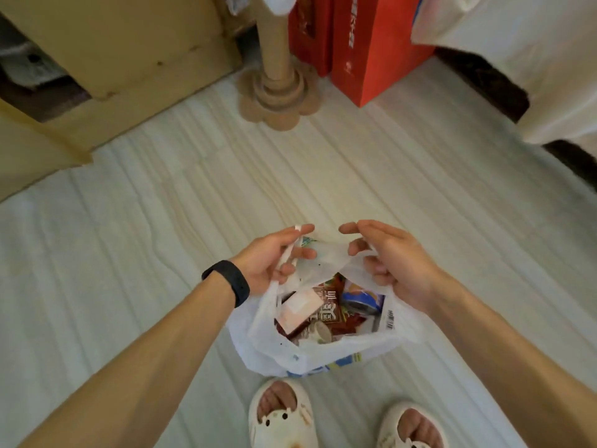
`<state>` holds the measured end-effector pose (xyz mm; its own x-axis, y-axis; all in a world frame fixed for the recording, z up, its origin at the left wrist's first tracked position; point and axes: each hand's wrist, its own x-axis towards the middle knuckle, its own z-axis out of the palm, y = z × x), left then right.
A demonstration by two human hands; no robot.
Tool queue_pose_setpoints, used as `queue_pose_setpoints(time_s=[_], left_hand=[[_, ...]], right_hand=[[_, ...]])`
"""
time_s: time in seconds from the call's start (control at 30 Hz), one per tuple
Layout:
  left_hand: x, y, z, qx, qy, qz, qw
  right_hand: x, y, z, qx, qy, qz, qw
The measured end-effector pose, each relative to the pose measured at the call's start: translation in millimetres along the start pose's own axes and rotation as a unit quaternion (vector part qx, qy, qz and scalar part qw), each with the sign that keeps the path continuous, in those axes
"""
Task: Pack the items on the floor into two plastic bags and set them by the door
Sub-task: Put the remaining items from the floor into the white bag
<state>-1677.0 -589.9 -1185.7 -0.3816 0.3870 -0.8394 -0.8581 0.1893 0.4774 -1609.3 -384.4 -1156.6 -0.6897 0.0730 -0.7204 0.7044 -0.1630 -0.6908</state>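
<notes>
A white plastic bag (274,354) hangs just above the pale floor in front of my feet, its mouth spread wide. My left hand (274,260) grips the bag's left handle, the twisted strip running between thumb and fingers. My right hand (391,263) holds the right handle with curled fingers. Inside the bag lie a pink box (298,308), a dark red snack packet (329,310), a blue packet (361,299) and other small packets. A black band sits on my left wrist.
A cardboard post on a flower-shaped base (279,95) stands ahead. Red boxes (365,50) are to its right, a tan cabinet (113,50) at the left and white bedding (533,59) at the far right. My slippered feet (281,415) are below the bag.
</notes>
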Motion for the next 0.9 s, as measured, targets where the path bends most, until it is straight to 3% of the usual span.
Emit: queue_pose_setpoints(time_s=[0.17, 0.3, 0.43, 0.53, 0.6, 0.8, 0.9], left_hand=[[-72, 22, 18, -0.058, -0.023, -0.053, 0.997], [-146, 49, 48, -0.045, -0.005, -0.06, 0.997], [-224, 81, 70, -0.027, 0.092, -0.044, 0.994], [-295, 115, 77, -0.068, 0.116, -0.062, 0.989], [-348, 149, 81, -0.085, 0.105, -0.052, 0.989], [-517, 256, 102, -0.066, 0.102, 0.006, 0.993], [-597, 286, 117, -0.101, 0.079, 0.047, 0.991]], right_hand=[[-56, -31, 18, 0.146, -0.066, 0.117, 0.98], [-117, -67, 31, 0.11, -0.051, 0.117, 0.986], [-179, -111, 35, 0.054, -0.028, 0.145, 0.988], [-231, -165, 29, 0.096, -0.034, 0.176, 0.979], [-269, -212, 27, 0.119, -0.052, 0.168, 0.977], [-406, -348, 70, 0.053, -0.085, 0.078, 0.992], [-471, -404, 91, 0.055, -0.142, 0.041, 0.988]])
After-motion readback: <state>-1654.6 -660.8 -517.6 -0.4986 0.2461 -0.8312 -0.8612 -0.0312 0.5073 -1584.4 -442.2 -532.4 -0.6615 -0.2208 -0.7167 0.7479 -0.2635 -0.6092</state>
